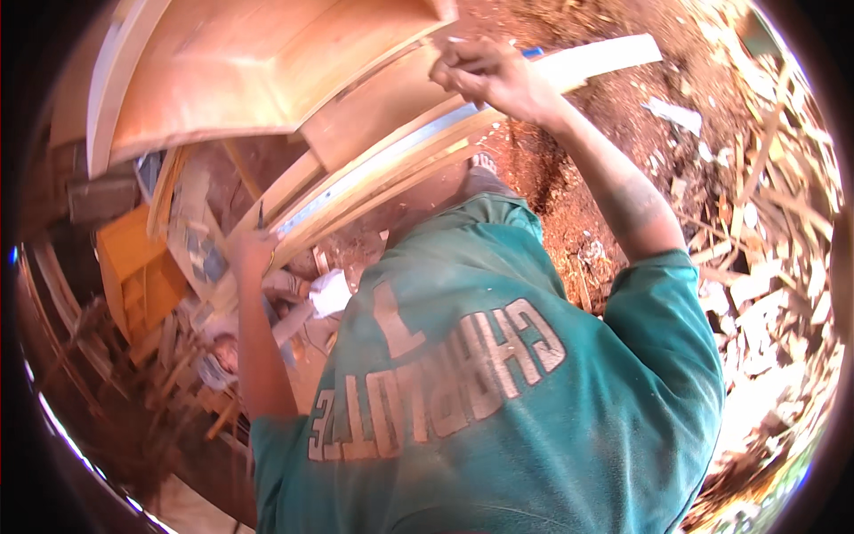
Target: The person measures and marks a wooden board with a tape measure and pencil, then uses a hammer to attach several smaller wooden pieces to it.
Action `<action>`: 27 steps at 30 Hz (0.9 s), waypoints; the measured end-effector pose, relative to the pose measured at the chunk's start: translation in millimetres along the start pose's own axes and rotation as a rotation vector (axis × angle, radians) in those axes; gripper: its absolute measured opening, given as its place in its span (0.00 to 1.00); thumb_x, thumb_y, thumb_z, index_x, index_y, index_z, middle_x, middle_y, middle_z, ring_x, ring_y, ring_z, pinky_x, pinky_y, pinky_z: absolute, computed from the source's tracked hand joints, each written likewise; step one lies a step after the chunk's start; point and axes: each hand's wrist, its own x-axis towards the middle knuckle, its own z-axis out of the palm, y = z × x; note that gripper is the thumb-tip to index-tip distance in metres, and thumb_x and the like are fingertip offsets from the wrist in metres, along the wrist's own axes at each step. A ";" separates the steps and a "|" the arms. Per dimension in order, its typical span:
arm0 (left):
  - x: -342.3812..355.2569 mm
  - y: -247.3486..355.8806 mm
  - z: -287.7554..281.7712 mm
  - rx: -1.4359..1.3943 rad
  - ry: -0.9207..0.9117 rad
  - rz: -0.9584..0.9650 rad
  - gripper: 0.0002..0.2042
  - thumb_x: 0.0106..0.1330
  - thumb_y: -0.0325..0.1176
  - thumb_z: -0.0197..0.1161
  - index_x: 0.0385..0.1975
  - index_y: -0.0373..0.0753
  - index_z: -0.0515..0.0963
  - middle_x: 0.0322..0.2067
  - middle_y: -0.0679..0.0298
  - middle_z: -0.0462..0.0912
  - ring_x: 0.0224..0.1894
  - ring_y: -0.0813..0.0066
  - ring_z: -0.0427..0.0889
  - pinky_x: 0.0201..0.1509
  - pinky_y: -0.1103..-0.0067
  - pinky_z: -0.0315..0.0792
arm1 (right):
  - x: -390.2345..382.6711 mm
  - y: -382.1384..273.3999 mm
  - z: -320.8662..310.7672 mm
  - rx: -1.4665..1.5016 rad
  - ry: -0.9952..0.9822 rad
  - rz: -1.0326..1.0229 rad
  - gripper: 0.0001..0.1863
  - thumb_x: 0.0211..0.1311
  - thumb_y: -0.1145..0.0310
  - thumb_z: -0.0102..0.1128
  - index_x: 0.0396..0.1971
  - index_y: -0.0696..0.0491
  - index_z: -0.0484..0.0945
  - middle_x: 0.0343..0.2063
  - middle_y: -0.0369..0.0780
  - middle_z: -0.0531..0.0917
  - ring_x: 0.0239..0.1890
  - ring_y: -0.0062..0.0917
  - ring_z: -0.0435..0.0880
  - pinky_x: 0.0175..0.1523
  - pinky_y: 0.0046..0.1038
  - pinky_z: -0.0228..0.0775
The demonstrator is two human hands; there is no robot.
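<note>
My left hand (253, 252) grips the near end of a long bundle of pale wooden strips (409, 175), beside a thin dark item I cannot identify. A silvery straight strip (374, 160) lies along the wood, running diagonally up to the right. My right hand (480, 76) is over the upper end of this bundle, fingers curled and pinched; I cannot make out what is in them. Behind the strips sit a flat plywood piece (356, 107) and a curved plywood form (213, 76). A pale board end (614, 55) extends right beyond my right hand.
An orange wooden piece (133, 267) stands at the left among stacked offcuts. A pale scrap (327, 291) lies below the strips. Reddish sawdust ground (578, 160) spreads on the right, with a large heap of wood scraps (765, 267) along the right edge.
</note>
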 end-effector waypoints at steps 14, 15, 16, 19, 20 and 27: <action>-14.4 26.9 -8.7 0.047 -0.012 -0.257 0.19 0.57 0.53 0.71 0.38 0.45 0.89 0.37 0.50 0.88 0.43 0.48 0.86 0.50 0.60 0.78 | 8.8 25.2 97.9 0.053 -0.111 -0.131 0.07 0.66 0.75 0.62 0.38 0.54 0.73 0.28 0.32 0.80 0.31 0.15 0.77 0.37 0.21 0.70; -17.0 31.9 -14.0 0.016 -0.036 -0.262 0.18 0.58 0.51 0.69 0.38 0.45 0.89 0.40 0.49 0.88 0.46 0.47 0.86 0.52 0.58 0.78 | 12.3 28.0 92.6 0.100 -0.053 -0.164 0.06 0.61 0.75 0.62 0.37 0.55 0.76 0.27 0.37 0.85 0.31 0.18 0.83 0.37 0.24 0.75; -16.0 31.5 -14.7 0.004 -0.040 -0.267 0.18 0.58 0.51 0.69 0.38 0.45 0.89 0.40 0.49 0.88 0.46 0.47 0.86 0.52 0.58 0.78 | 15.1 30.2 86.6 0.044 -0.034 -0.147 0.06 0.62 0.74 0.63 0.38 0.55 0.76 0.28 0.37 0.86 0.32 0.18 0.83 0.38 0.23 0.75; -15.2 29.7 -12.1 0.022 -0.064 -0.248 0.18 0.58 0.51 0.69 0.38 0.45 0.89 0.40 0.50 0.88 0.46 0.47 0.86 0.52 0.58 0.78 | 12.2 30.8 84.1 0.088 -0.028 -0.107 0.06 0.61 0.74 0.64 0.36 0.55 0.76 0.26 0.37 0.85 0.29 0.18 0.83 0.36 0.24 0.75; -15.3 30.4 -13.4 0.023 -0.063 -0.253 0.18 0.58 0.51 0.70 0.38 0.45 0.89 0.40 0.50 0.88 0.46 0.47 0.86 0.52 0.58 0.78 | 7.0 28.6 84.2 0.074 -0.040 -0.150 0.07 0.60 0.73 0.65 0.33 0.55 0.75 0.24 0.36 0.83 0.27 0.17 0.81 0.33 0.24 0.74; -14.4 27.6 -9.8 -0.026 -0.009 -0.264 0.18 0.57 0.52 0.72 0.38 0.45 0.89 0.37 0.50 0.88 0.44 0.47 0.86 0.50 0.59 0.78 | 4.5 46.8 83.4 -0.091 -0.041 -0.217 0.12 0.62 0.74 0.69 0.23 0.56 0.74 0.20 0.33 0.80 0.24 0.13 0.75 0.30 0.21 0.68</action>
